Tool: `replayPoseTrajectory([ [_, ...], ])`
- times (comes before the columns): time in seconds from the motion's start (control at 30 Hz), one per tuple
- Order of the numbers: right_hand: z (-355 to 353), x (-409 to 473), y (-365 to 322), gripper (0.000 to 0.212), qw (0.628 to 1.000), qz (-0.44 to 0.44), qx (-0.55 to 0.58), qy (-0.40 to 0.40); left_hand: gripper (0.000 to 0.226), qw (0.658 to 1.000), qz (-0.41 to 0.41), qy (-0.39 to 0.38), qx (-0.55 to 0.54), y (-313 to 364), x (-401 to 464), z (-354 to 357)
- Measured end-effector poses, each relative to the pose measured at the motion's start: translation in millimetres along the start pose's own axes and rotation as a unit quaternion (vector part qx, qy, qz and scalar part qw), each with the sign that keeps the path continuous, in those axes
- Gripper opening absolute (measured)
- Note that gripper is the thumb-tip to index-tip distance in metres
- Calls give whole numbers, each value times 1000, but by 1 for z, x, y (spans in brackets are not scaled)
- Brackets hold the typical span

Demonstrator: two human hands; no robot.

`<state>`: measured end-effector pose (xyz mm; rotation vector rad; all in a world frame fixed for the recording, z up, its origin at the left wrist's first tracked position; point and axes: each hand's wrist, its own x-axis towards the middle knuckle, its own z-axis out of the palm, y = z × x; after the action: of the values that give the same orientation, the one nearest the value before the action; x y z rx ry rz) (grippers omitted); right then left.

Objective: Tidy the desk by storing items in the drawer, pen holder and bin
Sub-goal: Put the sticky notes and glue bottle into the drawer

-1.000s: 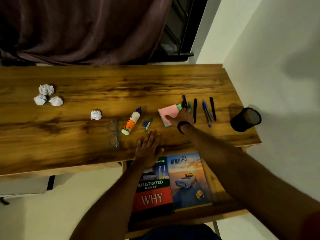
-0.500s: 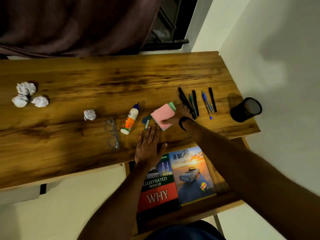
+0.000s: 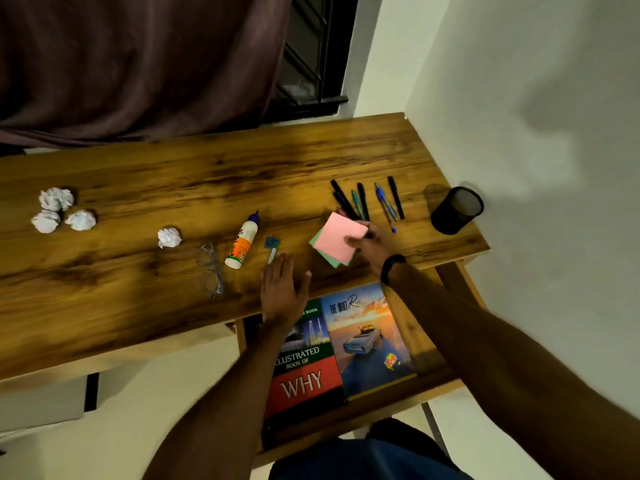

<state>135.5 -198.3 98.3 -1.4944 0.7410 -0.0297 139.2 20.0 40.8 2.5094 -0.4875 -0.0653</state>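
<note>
At the desk's near edge, just above the open drawer, the person's right hand pinched a stack of sticky notes, thumb on the pink top sheet and fingers curled behind; the stack stood tilted, its green underside showing, one corner seemingly raised off the wood. That grip looked chosen to keep the loose sheets together as a block. The left hand lay flat on the desk top, fingers straight and spread, holding nothing; I took it for a brace while the other arm worked.

Below both wrists the drawer stood pulled out, with two books side by side in it, an illustrated book and a car-cover book, so the notes probably belonged there too.

Just beyond the stack several pens lay in a rough row, near the black mesh pen holder by the wall, which seemed their natural home. Left of the hands lay a small blue item I couldn't identify, a glue bottle on its side, and clear glasses. Further left sat one crumpled paper ball, then three more clustered well apart, surely meant for the bin, which I couldn't see.
</note>
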Motion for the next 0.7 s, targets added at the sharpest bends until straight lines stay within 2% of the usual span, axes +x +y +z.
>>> replayPoseTrajectory([
  [0.07,-23,-6,1,36,999,-8,14,-46,58,995,-9,43,-90,20,-3,-1],
  [0.13,-49,-13,2,36,995,-12,48,-82,55,966,-62,-27,-248,47,2,-1],
  [0.23,-85,-24,7,37,989,8,75,-124,46,851,-203,-176,-450,95,11,0],
  [0.27,-98,-28,10,36,990,10,55,-128,43,828,-226,-208,-469,112,6,6],
  [0.33,-123,-35,20,38,991,9,6,-132,39,812,-242,-231,-478,144,-8,21],
  [0.5,-172,-53,55,48,991,34,5,-132,43,795,-299,-202,-487,205,-41,82],
  [0.6,-203,-60,71,58,988,25,-38,-145,38,788,-327,-176,-490,224,-55,109],
  [0.7,-232,-68,79,63,976,40,-79,-201,35,748,-375,-165,-523,227,-64,125],
])
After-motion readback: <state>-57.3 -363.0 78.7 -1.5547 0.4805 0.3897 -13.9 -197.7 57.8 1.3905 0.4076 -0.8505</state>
